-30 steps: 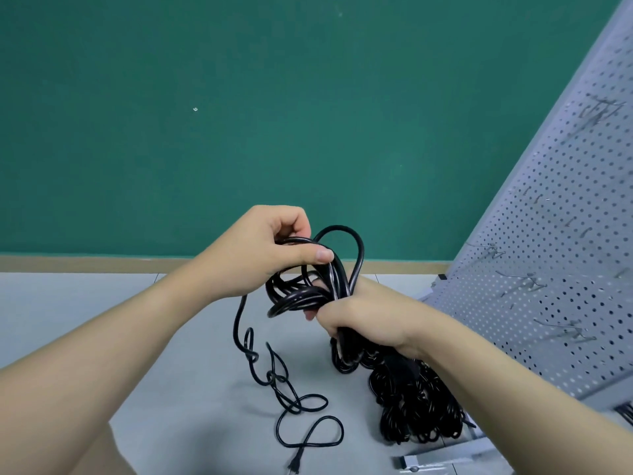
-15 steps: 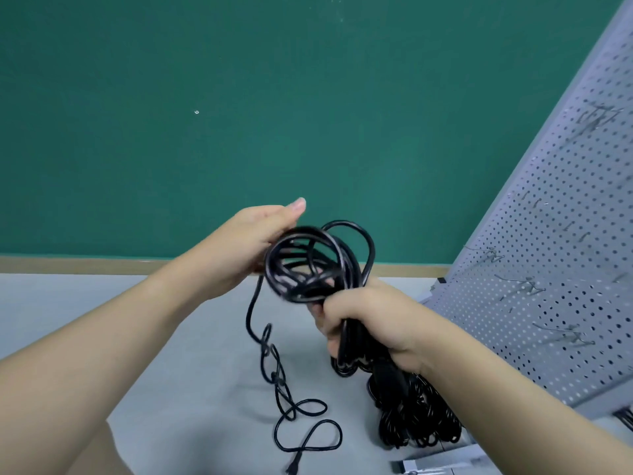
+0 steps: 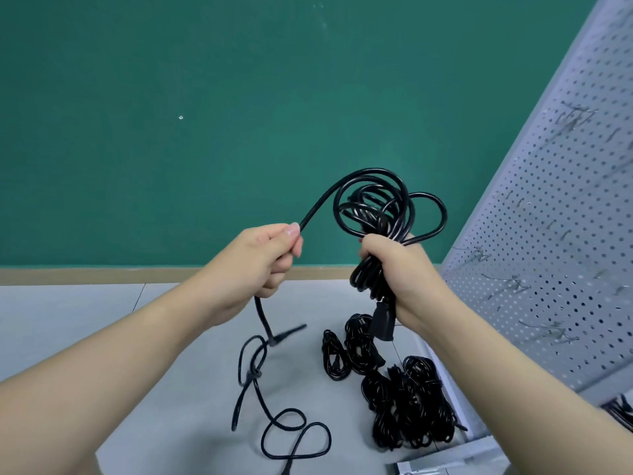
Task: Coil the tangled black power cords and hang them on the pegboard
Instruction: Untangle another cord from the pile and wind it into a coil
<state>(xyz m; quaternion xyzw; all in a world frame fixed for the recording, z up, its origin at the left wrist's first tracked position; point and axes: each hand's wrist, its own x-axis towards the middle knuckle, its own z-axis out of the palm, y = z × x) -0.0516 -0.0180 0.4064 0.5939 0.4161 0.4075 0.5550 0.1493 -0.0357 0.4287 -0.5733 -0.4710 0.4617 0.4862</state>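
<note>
1. Power cord [image 3: 373, 200]: black sheath, smooth and glossy, with light streaks along its loops; it looks like rubber or plastic.
2. Connector [image 3: 383, 324], hanging below the coil: black moulded plastic with a dull sheen.
3. Pegboard [image 3: 555, 255], right of the cord: pale grey perforated sheet, apparently painted metal, matt.
4. Hooks [image 3: 548, 332] on the pegboard: thin bare metal wire.
5. Wall [image 3: 171, 132] behind the cord: matt green paint.
6. Floor [image 3: 68, 320] under the cord: smooth pale grey.

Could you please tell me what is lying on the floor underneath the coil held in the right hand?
Below the coil in the right hand, several bundled black cords lie heaped on the grey floor. The right forearm covers the heap's right edge.
</note>
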